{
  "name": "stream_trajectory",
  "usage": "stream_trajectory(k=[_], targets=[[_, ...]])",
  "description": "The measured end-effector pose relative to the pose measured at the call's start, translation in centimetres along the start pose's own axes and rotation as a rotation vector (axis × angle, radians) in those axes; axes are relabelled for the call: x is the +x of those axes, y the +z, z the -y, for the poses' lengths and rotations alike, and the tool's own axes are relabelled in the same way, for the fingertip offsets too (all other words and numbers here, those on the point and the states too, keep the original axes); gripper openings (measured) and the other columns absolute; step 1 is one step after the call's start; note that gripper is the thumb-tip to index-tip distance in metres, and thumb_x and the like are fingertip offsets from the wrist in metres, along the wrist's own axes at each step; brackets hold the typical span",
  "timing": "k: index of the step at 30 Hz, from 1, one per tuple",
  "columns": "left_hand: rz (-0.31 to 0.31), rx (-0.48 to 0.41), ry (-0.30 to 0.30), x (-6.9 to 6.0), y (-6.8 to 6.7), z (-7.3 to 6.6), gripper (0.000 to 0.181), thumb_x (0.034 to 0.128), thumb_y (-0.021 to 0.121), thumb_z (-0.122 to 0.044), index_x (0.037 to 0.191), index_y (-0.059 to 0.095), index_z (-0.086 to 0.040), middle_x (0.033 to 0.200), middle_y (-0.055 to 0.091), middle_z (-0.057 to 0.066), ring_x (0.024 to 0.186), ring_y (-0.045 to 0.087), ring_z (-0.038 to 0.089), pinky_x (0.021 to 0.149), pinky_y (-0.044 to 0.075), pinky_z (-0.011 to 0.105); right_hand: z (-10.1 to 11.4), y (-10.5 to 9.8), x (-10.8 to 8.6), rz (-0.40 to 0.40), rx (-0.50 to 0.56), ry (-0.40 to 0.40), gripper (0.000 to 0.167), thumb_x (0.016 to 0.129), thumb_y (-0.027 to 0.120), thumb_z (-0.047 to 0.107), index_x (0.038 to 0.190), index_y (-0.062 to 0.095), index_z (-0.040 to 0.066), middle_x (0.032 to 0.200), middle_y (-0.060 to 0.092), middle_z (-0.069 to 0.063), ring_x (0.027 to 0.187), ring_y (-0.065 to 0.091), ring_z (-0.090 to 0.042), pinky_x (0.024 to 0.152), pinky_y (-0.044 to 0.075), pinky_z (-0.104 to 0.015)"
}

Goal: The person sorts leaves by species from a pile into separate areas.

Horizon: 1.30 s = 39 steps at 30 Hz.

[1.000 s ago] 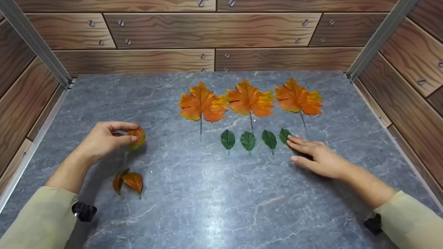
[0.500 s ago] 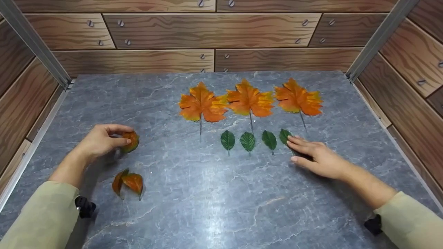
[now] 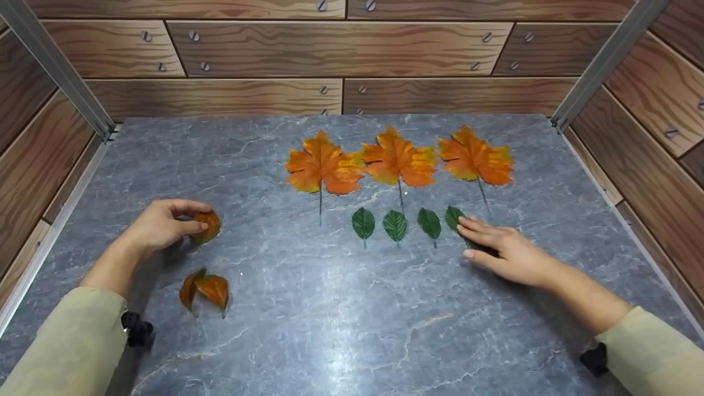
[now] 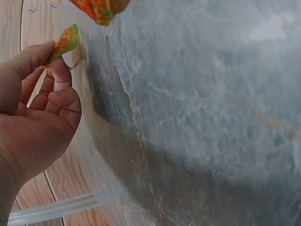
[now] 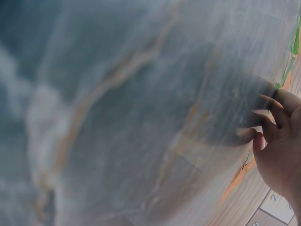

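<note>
In the head view my left hand (image 3: 162, 225) pinches an orange-brown leaf (image 3: 209, 228) with a green edge between thumb and fingers, at the left of the table. The left wrist view shows this leaf (image 4: 66, 41) at the fingertips. Nearer to me lie two more orange-brown leaves (image 3: 213, 290), touching each other. On the right, my right hand (image 3: 509, 250) lies palm down with its fingertips on the rightmost green leaf (image 3: 454, 216), partly covering it. Its fingers are extended. Other green leaves (image 3: 395, 225) form a row to the left of that hand.
Behind the green row, three orange maple leaves (image 3: 399, 159) with thin stems lie side by side. They rest on a grey marbled table (image 3: 330, 319). Wood-patterned walls (image 3: 335, 49) and metal corner posts (image 3: 608, 63) enclose the back and sides.
My left hand has moved a little left and lower with the pinched leaf, mostly in the first half second. The right hand has stayed on the green leaf.
</note>
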<state>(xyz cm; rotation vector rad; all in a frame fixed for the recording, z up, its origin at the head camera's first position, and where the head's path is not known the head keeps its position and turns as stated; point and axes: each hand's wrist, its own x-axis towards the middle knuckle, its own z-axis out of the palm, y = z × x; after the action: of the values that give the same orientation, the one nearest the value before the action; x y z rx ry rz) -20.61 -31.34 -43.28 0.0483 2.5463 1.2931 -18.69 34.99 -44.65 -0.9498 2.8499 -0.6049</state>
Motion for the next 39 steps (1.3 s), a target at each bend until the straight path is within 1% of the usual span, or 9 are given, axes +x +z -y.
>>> stream_trajectory(k=[11, 15, 18, 21, 24, 27, 31, 34, 39], targets=[[-0.005, 0.006, 0.024, -0.2, 0.0, 0.3, 0.051, 0.1020, 0.073, -0.014, 0.149, 0.059, 0.001, 0.139, 0.063, 0.025, 0.111, 0.062, 0.021, 0.080, 0.056, 0.024, 0.1, -0.1, -0.1, 0.033, 0.006, 0.037, 0.060, 0.109, 0.061, 0.040, 0.159, 0.049, 0.009, 0.168, 0.039, -0.010, 0.153, 0.037, -0.038, 0.118, 0.027, -0.069], [-0.015, -0.004, 0.053, -0.7, 0.0, 0.1, 0.055, 0.1014, 0.074, -0.014, 0.151, 0.056, 0.002, 0.142, 0.061, 0.028, 0.116, 0.064, 0.029, 0.080, 0.056, 0.023, 0.1, -0.1, -0.1, 0.045, 0.005, 0.048, 0.061, 0.109, 0.059, 0.042, 0.160, 0.048, 0.009, 0.168, 0.038, -0.010, 0.153, 0.036, -0.038, 0.119, 0.026, -0.069], [-0.035, 0.037, 0.094, -1.4, 0.0, -0.1, 0.056, 0.1018, 0.074, -0.016, 0.152, 0.056, 0.001, 0.143, 0.061, 0.027, 0.123, 0.063, 0.037, 0.090, 0.057, 0.030, 0.0, -0.1, 0.0, 0.045, 0.004, 0.047, 0.061, 0.110, 0.059, 0.042, 0.160, 0.048, 0.009, 0.168, 0.038, -0.010, 0.154, 0.036, -0.039, 0.119, 0.026, -0.069], [-0.088, 0.170, 0.192, -2.3, 0.1, -0.3, 0.056, 0.1019, 0.075, -0.021, 0.151, 0.057, 0.000, 0.146, 0.059, 0.027, 0.131, 0.057, 0.045, 0.105, 0.052, 0.053, 0.0, -0.1, -0.1, 0.042, 0.003, 0.043, 0.061, 0.110, 0.060, 0.041, 0.159, 0.049, 0.009, 0.168, 0.038, -0.010, 0.154, 0.036, -0.039, 0.119, 0.026, -0.069], [-0.173, 0.396, 0.340, -3.2, 0.4, -0.1, 0.057, 0.1007, 0.076, -0.022, 0.151, 0.058, -0.001, 0.149, 0.056, 0.026, 0.136, 0.051, 0.050, 0.108, 0.041, 0.070, 0.0, -0.1, -0.1, 0.039, 0.002, 0.040, 0.060, 0.109, 0.060, 0.041, 0.159, 0.049, 0.009, 0.168, 0.038, -0.010, 0.153, 0.036, -0.039, 0.119, 0.027, -0.069], [-0.242, 0.673, 0.484, -4.1, 0.6, 0.3, 0.058, 0.0998, 0.075, -0.023, 0.152, 0.058, -0.005, 0.153, 0.055, 0.021, 0.140, 0.048, 0.049, 0.108, 0.039, 0.073, 0.0, -0.1, 0.0, 0.040, 0.002, 0.037, 0.060, 0.109, 0.060, 0.041, 0.159, 0.049, 0.009, 0.168, 0.038, -0.010, 0.153, 0.036, -0.039, 0.118, 0.027, -0.069], [-0.237, 0.952, 0.628, -4.9, 0.4, 1.2, 0.060, 0.0993, 0.072, -0.027, 0.155, 0.057, -0.011, 0.160, 0.051, 0.015, 0.146, 0.043, 0.046, 0.108, 0.040, 0.069, 0.0, -0.1, 0.0, 0.039, 0.003, 0.036, 0.060, 0.109, 0.060, 0.040, 0.159, 0.049, 0.008, 0.168, 0.038, -0.011, 0.153, 0.037, -0.039, 0.118, 0.026, -0.069], [-0.200, 1.031, 0.675, -5.0, 0.3, 1.8, 0.059, 0.0993, 0.071, -0.028, 0.155, 0.057, -0.012, 0.161, 0.049, 0.014, 0.147, 0.043, 0.045, 0.106, 0.043, 0.067, 0.0, -0.1, -0.1, 0.037, 0.000, 0.038, 0.060, 0.109, 0.060, 0.040, 0.159, 0.050, 0.008, 0.168, 0.038, -0.011, 0.153, 0.037, -0.040, 0.119, 0.026, -0.070], [-0.138, 1.041, 0.629, -5.1, 0.5, 2.2, 0.055, 0.1042, 0.066, -0.031, 0.155, 0.057, -0.012, 0.164, 0.046, 0.012, 0.148, 0.042, 0.045, 0.106, 0.043, 0.067, -0.1, -0.1, -0.1, 0.032, 0.001, 0.032, 0.060, 0.109, 0.061, 0.039, 0.158, 0.050, 0.007, 0.167, 0.039, -0.011, 0.152, 0.037, -0.040, 0.119, 0.027, -0.069]])
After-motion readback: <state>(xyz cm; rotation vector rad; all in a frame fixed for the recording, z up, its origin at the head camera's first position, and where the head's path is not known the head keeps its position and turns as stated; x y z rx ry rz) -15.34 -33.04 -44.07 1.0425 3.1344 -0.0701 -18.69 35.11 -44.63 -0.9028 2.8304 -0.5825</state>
